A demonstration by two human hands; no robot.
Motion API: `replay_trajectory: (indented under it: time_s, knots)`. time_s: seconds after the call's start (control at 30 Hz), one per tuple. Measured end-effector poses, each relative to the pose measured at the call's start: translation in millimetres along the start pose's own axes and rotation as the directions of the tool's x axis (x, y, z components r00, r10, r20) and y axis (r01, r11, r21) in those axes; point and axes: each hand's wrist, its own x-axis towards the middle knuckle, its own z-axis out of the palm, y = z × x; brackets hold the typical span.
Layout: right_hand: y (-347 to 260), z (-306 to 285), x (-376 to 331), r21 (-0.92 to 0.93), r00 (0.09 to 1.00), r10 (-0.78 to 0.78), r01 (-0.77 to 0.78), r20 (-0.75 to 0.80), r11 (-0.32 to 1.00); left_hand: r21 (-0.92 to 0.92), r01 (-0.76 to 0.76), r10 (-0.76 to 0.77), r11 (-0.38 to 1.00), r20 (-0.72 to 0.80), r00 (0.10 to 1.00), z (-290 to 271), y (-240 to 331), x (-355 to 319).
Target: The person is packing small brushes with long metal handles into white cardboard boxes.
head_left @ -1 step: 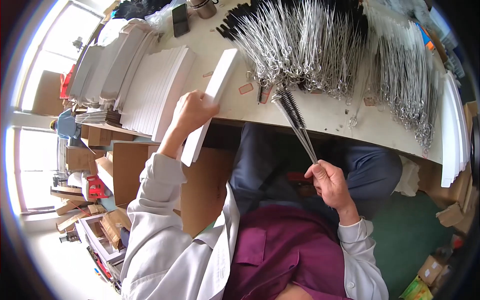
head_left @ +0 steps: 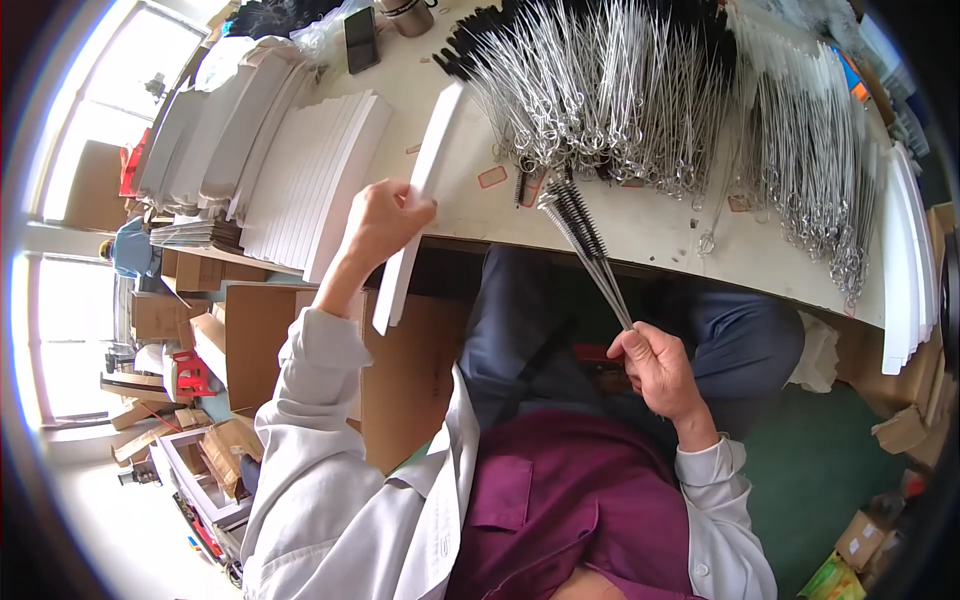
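My left hand [head_left: 385, 222] is closed around the middle of a long, narrow white box [head_left: 437, 135], which slants over the table's front edge. The lower end of that box hangs beyond the table. My right hand [head_left: 658, 372] grips a small bunch of thin wire brushes [head_left: 590, 240] by their metal stems, above my lap. Their bristle ends, dark and pale, fan upward toward the table edge. Beyond them lies a big heap of wire brushes [head_left: 610, 90], with ring ends facing me and black bristles at the far side.
A row of white boxes [head_left: 320, 170] stands on the left of the table [head_left: 470, 215]. More brushes with pale bristles [head_left: 810, 150] lie at the right, beside white boxes [head_left: 910, 270]. A phone [head_left: 361, 42] and metal cup [head_left: 408, 15] are at the back. An open carton [head_left: 410, 370] stands below.
The white box has turned in my left hand and shows a narrower side. The brushes in my right hand have shifted very slightly to the left.
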Motion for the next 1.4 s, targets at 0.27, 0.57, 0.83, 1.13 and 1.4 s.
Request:
replay_trajectory:
  time_s: [0.27,0.57,0.83,1.13,1.4]
  knots:
    - [-8,8,-8,0.142,0.977,0.109,-0.135,0.182,0.981,-0.994,0.105,0.101,0.013,0.106,0.989,6,-9,-2]
    - [-20,6,-20,0.242,0.897,0.201,-0.313,0.394,0.919,-0.982,-0.116,0.025,-0.149,-0.121,0.992,5,8,18]
    - [-9,9,-14,0.191,0.813,0.306,-0.446,0.496,0.874,-0.956,-0.112,0.05,-0.27,-0.131,0.99,19,18,18]
    - [-10,8,-12,0.145,0.816,0.318,-0.432,0.482,0.89,-0.969,-0.145,-0.027,-0.2,-0.143,0.989,23,12,20]
    - [0,4,-5,0.228,0.761,0.336,-0.527,0.555,0.819,-0.96,-0.128,0.046,-0.25,-0.144,0.989,29,23,14]
